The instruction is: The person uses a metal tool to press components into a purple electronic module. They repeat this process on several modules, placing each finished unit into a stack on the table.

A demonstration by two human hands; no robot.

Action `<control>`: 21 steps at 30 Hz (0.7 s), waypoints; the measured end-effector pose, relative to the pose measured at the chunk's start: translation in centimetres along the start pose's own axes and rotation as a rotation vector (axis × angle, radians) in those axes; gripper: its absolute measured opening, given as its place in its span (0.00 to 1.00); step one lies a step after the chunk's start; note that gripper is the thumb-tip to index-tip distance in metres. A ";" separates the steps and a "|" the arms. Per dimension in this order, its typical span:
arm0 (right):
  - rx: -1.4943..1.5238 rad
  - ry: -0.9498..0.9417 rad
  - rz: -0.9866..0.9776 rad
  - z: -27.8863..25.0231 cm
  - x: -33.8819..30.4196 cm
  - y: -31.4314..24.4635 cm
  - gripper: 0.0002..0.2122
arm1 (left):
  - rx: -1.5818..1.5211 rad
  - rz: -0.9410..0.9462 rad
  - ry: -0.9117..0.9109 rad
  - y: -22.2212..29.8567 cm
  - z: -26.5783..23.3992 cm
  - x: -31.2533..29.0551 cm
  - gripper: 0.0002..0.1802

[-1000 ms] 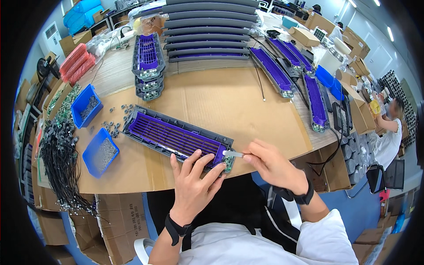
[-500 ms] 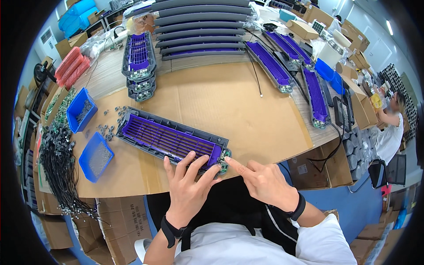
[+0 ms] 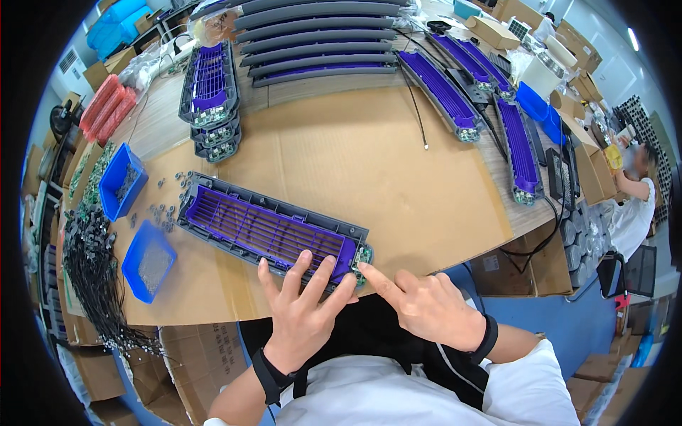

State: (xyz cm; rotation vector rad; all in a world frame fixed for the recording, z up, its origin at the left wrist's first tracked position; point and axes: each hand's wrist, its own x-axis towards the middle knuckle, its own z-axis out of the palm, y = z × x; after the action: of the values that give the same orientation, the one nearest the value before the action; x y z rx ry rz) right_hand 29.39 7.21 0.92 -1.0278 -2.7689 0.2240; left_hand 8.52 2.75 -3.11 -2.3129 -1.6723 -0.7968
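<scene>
A long grey housing with a purple slatted grille (image 3: pixel 273 226) lies slanted on the cardboard-covered table, its right end close to the front edge. My left hand (image 3: pixel 305 312) holds it there, fingers spread over the grille and near rim, the thumb low by the end. At that end is a small green circuit board (image 3: pixel 364 264) with pale connectors. My right hand (image 3: pixel 433 309) points its index finger onto the board; its other fingers are curled, and whatever they may hold is hidden.
Left are two blue trays (image 3: pixel 145 266) of small parts, loose grey pieces (image 3: pixel 165 216) and a black cable bundle (image 3: pixel 92 277). Stacked housings (image 3: pixel 211 92) and grey panels (image 3: pixel 320 42) stand behind. More housings (image 3: pixel 517 149) lie right, beyond a thin cable (image 3: pixel 419 121). A person (image 3: pixel 632 206) sits far right.
The whole view has shifted slightly. Both hands stay at the housing's right end, with the right index finger still at the circuit board.
</scene>
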 end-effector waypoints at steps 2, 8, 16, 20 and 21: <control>-0.049 0.004 0.001 0.0 -0.1 -0.3 0.33 | 0.018 0.005 -0.009 -0.1 0.1 0.0 0.12; 0.048 0.007 -0.032 -0.6 0.7 1.9 0.28 | -0.031 0.019 0.068 -0.3 0.1 0.4 0.12; 1.352 0.434 0.098 -0.3 3.4 1.7 0.11 | -0.258 -0.059 0.143 -0.5 0.0 0.1 0.19; 0.690 0.379 0.079 -0.3 2.7 3.2 0.08 | -0.322 -0.111 0.160 -0.6 0.0 0.0 0.24; 0.588 0.293 0.154 -1.4 2.1 3.0 0.07 | -0.315 -0.117 0.148 -0.6 0.0 -0.1 0.24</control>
State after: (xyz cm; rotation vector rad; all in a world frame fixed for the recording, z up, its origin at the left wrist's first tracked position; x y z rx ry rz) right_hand 30.05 10.92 1.94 -1.0058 -2.1575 0.7830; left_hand 8.01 2.88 -3.29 -2.2925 -1.7356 -1.3069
